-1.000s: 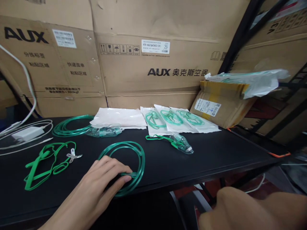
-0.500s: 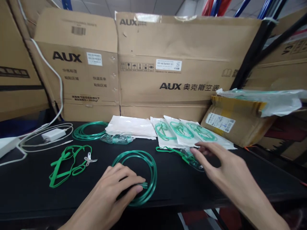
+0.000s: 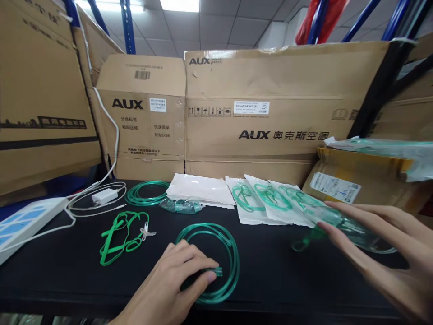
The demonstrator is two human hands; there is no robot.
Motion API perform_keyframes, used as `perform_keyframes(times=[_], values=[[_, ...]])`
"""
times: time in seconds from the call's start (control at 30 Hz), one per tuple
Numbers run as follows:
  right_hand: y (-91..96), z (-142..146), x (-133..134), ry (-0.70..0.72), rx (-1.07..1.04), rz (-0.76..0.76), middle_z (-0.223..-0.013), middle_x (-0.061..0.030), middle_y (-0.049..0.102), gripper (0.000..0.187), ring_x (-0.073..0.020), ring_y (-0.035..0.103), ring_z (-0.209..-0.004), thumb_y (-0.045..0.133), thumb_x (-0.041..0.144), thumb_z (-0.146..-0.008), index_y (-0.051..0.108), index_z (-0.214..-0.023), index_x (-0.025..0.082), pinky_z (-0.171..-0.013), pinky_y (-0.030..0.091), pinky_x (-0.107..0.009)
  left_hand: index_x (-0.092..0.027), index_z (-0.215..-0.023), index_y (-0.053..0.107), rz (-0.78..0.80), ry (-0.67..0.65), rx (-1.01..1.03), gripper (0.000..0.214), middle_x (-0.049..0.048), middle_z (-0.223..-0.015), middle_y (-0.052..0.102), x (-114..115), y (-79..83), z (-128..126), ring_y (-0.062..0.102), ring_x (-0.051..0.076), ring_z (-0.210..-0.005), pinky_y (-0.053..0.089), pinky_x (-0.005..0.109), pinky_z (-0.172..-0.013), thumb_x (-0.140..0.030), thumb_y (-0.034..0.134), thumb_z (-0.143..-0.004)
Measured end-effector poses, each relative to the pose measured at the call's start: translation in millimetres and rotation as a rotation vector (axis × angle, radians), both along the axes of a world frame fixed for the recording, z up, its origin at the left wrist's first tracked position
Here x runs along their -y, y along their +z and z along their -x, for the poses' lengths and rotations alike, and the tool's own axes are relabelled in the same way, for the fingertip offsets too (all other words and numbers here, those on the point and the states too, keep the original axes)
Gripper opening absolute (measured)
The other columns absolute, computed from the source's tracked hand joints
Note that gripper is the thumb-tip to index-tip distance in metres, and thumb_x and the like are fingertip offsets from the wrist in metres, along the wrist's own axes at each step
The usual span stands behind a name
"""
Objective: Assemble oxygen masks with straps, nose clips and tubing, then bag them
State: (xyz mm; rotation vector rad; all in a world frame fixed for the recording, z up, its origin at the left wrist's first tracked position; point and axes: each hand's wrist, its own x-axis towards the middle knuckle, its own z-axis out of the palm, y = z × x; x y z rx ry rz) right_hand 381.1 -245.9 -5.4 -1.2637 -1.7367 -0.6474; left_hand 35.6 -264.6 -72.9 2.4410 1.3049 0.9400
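Note:
My left hand [image 3: 184, 275] pinches the connector end of a coiled green oxygen tube [image 3: 235, 259] between thumb and fingers; the coil lies on the black table around that hand. At the right, my right hand [image 3: 389, 241] grips a clear green oxygen mask [image 3: 360, 234], which is tilted and somewhat blurred. From the mask a green elastic strap [image 3: 302, 244] hangs to the left. A loose bundle of green straps [image 3: 115, 239] with a small clear plastic clip [image 3: 146, 231] lies left of my left hand.
Farther back lie another green tube coil [image 3: 142, 193], a second mask [image 3: 181, 206], a stack of white packets [image 3: 201, 188] and several packets with green tubing [image 3: 248, 203]. A white power strip [image 3: 30, 221] and cables are at left. Cardboard boxes [image 3: 257, 153] stand behind.
My right hand has taken hold of the mask, lifted it from the table and moved it right. My left hand stays on the tube end. The view has tilted up and shifted left.

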Motion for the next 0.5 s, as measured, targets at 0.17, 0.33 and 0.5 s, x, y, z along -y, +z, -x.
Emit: perform_keyframes(times=[0.17, 0.33, 0.5], values=[[-11.2, 44, -6, 0.441, 0.069, 0.325, -0.107, -0.0086, 0.076, 0.021, -0.0275, 0.076, -0.092, 0.067, 0.037, -0.097, 0.078, -0.113, 0.029, -0.079, 0.063, -0.038, -0.034, -0.115, 0.075, 0.007, 0.006, -0.013, 0.02, 0.0001, -0.107, 0.077, -1, -0.8, 1, 0.069, 0.022, -0.099, 0.048, 0.049, -0.105, -0.024, 0.06, -0.106], [-38.1, 83, -9, 0.681, -0.138, 0.599, -0.105, -0.0033, 0.075, 0.024, -0.0218, 0.074, -0.095, 0.073, 0.026, -0.094, 0.077, -0.117, 0.03, -0.082, 0.06, -0.032, -0.033, -0.114, 0.075, -0.002, 0.013, -0.012, 0.018, -0.0009, -0.108, 0.078, 0, -1.8, 2, 0.069, 0.021, -0.099, 0.046, 0.045, -0.104, -0.023, 0.062, -0.106], [-49.2, 88, -5, 0.766, -0.219, 0.667, -0.107, 0.0003, 0.075, 0.039, -0.0192, 0.073, -0.096, 0.081, 0.024, -0.09, 0.075, -0.126, 0.036, -0.083, 0.058, -0.03, -0.034, -0.116, 0.074, -0.004, -0.002, 0.039, 0.019, -0.0027, -0.107, 0.077, -1, -1.7, 3, 0.067, 0.02, -0.097, 0.046, 0.04, -0.1, -0.022, 0.062, -0.107]])
